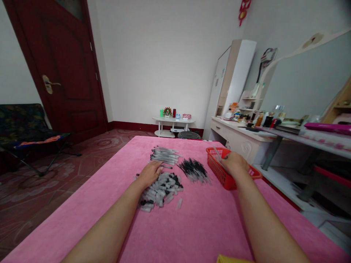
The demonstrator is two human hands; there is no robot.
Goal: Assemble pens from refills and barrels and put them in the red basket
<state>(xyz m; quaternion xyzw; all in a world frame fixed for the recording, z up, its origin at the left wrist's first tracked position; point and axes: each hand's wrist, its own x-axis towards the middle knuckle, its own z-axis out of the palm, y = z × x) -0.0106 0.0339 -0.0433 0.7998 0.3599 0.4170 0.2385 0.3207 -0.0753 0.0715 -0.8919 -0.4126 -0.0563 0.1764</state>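
My left hand (150,173) is closed over a pen barrel (167,167), whose dark end sticks out past the fingertips. Just beyond lies a row of clear pen barrels (164,156). Beneath and in front of this hand spreads a heap of clear and black pen caps (161,191). Over the red plastic basket (226,180), my right hand (235,163) grips a clear pen (217,153) tilted up and to the left; its lower end is hidden by the fingers. A pile of black-and-clear pen refills (194,170) sits between the hands.
All this rests on a pink cloth-covered table (192,233). A yellow item (233,259) shows at the near edge. To the right stand a white dresser (236,135) and a grey shelf; a folding chair (30,135) is left. A low white table (172,119) stands behind.
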